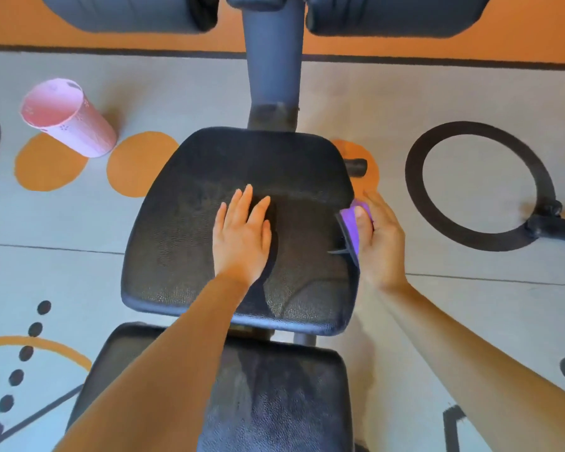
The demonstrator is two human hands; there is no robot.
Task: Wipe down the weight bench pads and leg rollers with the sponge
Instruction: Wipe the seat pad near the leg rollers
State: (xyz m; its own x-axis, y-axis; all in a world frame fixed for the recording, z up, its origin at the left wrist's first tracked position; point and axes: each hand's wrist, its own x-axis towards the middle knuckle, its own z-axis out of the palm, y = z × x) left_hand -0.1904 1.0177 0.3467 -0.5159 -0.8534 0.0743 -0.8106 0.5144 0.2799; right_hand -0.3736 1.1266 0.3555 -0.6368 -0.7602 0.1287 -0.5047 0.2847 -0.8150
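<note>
Right hand (380, 243) grips the purple sponge (353, 228) against the seat pad's (183, 230) right edge; left hand (242, 233) rests flat, fingers straight, mid-pad. Leg rollers (128, 13) beyond the pad likely remain unwiped.

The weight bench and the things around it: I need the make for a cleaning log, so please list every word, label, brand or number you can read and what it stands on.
None can be read.
Seat pad: textured black surface, no label in view.
Sponge: plain purple.
Pink cup: small dotted patterns only, no letters.
Floor mat: circles and dots, no text.
</note>
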